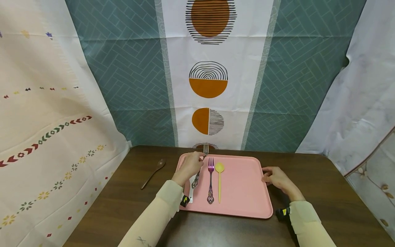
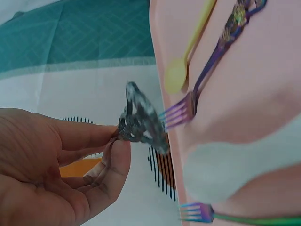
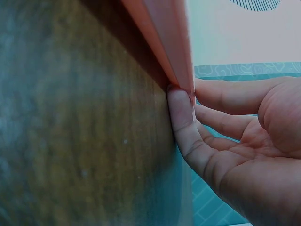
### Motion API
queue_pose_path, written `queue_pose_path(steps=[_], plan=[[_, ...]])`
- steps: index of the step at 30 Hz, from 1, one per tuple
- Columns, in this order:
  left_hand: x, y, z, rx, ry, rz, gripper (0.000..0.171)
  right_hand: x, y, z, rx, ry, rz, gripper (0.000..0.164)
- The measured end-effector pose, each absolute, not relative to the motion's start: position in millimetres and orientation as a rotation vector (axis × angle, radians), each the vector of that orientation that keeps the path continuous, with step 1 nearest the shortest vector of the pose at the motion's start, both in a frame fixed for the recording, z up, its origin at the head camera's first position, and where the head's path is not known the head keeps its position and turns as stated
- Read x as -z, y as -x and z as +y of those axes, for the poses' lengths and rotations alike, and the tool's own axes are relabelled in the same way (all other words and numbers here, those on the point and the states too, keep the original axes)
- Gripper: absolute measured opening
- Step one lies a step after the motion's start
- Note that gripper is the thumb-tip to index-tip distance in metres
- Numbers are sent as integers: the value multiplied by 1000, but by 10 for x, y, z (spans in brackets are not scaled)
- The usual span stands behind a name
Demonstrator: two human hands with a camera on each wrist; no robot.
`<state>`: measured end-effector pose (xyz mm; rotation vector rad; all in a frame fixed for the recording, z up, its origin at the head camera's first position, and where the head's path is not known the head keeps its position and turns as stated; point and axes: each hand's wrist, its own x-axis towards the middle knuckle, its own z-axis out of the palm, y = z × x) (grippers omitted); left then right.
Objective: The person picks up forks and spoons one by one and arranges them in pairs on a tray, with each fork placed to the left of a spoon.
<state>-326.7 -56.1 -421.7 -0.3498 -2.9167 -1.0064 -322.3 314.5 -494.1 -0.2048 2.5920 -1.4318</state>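
My left hand [image 1: 190, 166] pinches a silver fork [image 1: 205, 148] above the left part of a pink tray [image 1: 242, 185]; its ornate handle [image 2: 141, 117] points toward the left wrist camera. A purple fork [image 1: 211, 180] and a yellow spoon [image 1: 219, 168] lie side by side on the tray. Left of them rests a white spoon [image 2: 211, 172], partly hidden by my left hand in the head view. Beside it lies a multicoloured fork [image 2: 202, 213]. My right hand [image 1: 279, 179] grips the tray's right rim [image 3: 181, 52] between thumb and fingers.
A brown spoon [image 1: 154, 173] lies on the dark wooden table [image 1: 123, 206], left of the tray. Patterned cloths [image 1: 132, 68] hang behind the table's back edge and along both sides.
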Motion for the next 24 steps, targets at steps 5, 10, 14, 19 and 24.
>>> queue_pose_path(steps=[5,10,14,19,24], plan=[[4232,3259,-442,1008,375,-2921,36,4924,3212,3145,1423,192,2595,53],[4251,3273,-386,1056,372,-2943,38,4923,3212,3143,1427,188,2591,53],[4257,3289,-345,1066,353,-2955,39,4923,3213,3138,1426,183,2594,54],[4266,3300,-254,1073,373,-2948,37,4923,3212,3142,1426,191,2601,53],[4300,3282,-150,1085,390,-2951,35,4915,3200,3133,1438,202,2590,52]])
